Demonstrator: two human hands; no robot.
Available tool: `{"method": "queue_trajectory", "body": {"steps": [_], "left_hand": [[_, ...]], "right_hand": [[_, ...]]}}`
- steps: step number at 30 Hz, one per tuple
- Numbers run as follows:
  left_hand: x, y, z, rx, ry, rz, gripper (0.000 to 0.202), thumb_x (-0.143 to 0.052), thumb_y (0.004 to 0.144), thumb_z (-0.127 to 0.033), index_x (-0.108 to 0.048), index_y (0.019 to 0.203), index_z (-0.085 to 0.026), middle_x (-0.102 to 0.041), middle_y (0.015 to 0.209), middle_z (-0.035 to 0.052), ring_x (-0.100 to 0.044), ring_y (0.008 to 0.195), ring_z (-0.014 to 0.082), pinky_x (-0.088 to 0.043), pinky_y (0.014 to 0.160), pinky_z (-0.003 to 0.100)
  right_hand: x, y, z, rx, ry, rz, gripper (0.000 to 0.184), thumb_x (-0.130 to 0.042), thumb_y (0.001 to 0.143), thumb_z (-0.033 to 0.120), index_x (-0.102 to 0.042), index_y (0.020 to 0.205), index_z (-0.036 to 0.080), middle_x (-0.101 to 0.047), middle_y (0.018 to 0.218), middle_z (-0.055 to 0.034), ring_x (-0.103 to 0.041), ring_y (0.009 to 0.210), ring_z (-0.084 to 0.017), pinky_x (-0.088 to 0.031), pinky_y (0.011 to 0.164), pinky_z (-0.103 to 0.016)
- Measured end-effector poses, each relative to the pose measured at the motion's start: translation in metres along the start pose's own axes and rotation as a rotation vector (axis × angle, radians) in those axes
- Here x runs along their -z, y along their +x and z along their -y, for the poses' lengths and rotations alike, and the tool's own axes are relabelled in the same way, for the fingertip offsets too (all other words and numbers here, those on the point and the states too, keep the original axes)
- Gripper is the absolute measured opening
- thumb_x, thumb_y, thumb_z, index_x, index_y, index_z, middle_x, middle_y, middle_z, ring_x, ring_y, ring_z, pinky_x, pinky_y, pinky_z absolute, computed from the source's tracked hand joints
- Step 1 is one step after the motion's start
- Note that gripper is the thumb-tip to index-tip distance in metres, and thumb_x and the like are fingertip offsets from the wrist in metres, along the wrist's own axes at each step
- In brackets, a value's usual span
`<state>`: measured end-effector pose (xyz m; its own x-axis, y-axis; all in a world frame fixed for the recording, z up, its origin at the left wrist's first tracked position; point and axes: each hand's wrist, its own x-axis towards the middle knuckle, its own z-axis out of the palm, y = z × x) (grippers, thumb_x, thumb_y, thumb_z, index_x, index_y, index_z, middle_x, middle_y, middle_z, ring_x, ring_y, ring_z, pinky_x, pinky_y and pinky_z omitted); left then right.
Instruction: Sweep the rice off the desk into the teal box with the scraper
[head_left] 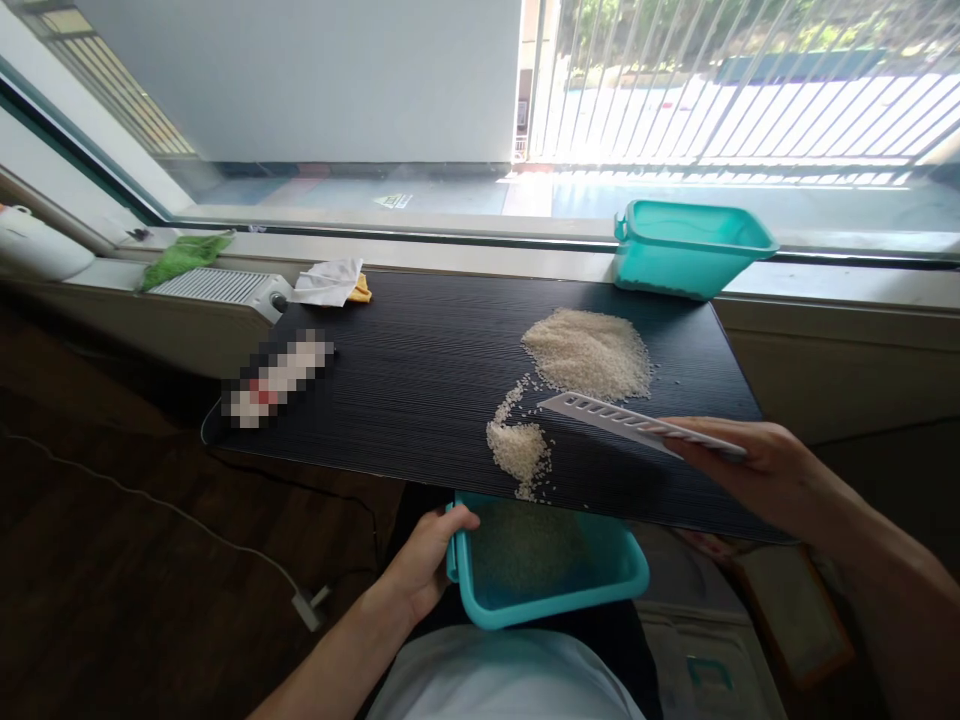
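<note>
Dark tabletop (420, 385), cloth (327, 282), far bin (675, 262) behind rice (589, 352), left grip (424, 556) holding lower bin (555, 605), right grip (739, 450) holding scraper (621, 419)

A wide window (450, 190) spans the far side, its pale frame (82, 110) edged with a dark seal. Beyond the glass stand a plain grey panel (337, 80) at left and a slanted metal-bar fence (750, 120) at right, with greenery behind the bars. Strong daylight enters, brightest at upper right. A light windowsill (832, 290) runs below. A white radiator (232, 290) with a slatted top adjoins the dark, wood-grained surface (420, 370) at its far left corner. The dark brown floor (97, 560) lies in shadow.
</note>
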<state>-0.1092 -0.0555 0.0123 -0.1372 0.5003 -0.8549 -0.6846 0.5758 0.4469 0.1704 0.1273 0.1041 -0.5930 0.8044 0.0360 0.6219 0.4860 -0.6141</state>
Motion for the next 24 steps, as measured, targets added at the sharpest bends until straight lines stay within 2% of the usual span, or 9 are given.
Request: {"method": "queue_trajectory", "body": {"steps": [5, 10, 16, 20, 24], "left_hand": [[0.002, 0.0, 0.0, -0.007, -0.003, 0.005, 0.015, -0.074, 0.061, -0.014, -0.067, 0.073, -0.011, -0.067, 0.063, 0.0034, -0.063, 0.059, 0.0163, -0.054, 0.066, 0.028], [0.002, 0.002, 0.0, 0.0, 0.015, -0.012, 0.013, -0.072, 0.062, -0.014, -0.067, 0.073, -0.009, -0.068, 0.064, 0.0046, -0.063, 0.058, 0.0156, -0.053, 0.064, 0.027], [0.003, 0.004, 0.001, -0.012, 0.001, 0.009, 0.015, -0.074, 0.061, -0.014, -0.066, 0.073, -0.009, -0.068, 0.066, 0.0058, -0.064, 0.059, 0.0165, -0.054, 0.065, 0.028], [0.003, 0.003, 0.001, -0.011, -0.002, 0.004, 0.016, -0.075, 0.06, -0.014, -0.066, 0.072, -0.01, -0.068, 0.067, 0.0059, -0.064, 0.059, 0.0166, -0.054, 0.065, 0.028], [0.002, 0.002, 0.0, -0.005, 0.002, 0.004, 0.016, -0.076, 0.061, -0.013, -0.066, 0.073, -0.011, -0.067, 0.065, 0.0037, -0.064, 0.06, 0.0161, -0.054, 0.065, 0.027]], "right_hand": [[-0.001, 0.003, 0.004, 0.017, 0.046, 0.115, 0.047, -0.052, 0.09, 0.053, -0.079, 0.104, 0.016, -0.08, 0.103, -0.0103, -0.074, 0.088, -0.03, -0.059, 0.079, -0.036], [-0.001, -0.015, 0.004, 0.023, 0.151, 0.165, 0.046, -0.055, 0.09, 0.054, -0.079, 0.104, 0.017, -0.08, 0.097, -0.0096, -0.075, 0.083, -0.027, -0.059, 0.079, -0.034], [-0.002, -0.035, 0.014, 0.063, 0.235, 0.28, 0.032, -0.059, 0.09, 0.045, -0.081, 0.102, 0.024, -0.081, 0.092, -0.0074, -0.076, 0.079, -0.025, -0.06, 0.071, -0.029], [0.003, -0.044, 0.01, 0.07, 0.228, 0.261, 0.028, -0.061, 0.089, 0.045, -0.08, 0.103, 0.031, -0.081, 0.095, -0.005, -0.076, 0.082, -0.026, -0.062, 0.071, -0.03], [0.006, -0.047, 0.0, -0.025, 0.215, 0.166, 0.034, -0.061, 0.087, 0.05, -0.081, 0.103, 0.027, -0.081, 0.091, -0.0067, -0.075, 0.081, -0.027, -0.061, 0.072, -0.03]]}}
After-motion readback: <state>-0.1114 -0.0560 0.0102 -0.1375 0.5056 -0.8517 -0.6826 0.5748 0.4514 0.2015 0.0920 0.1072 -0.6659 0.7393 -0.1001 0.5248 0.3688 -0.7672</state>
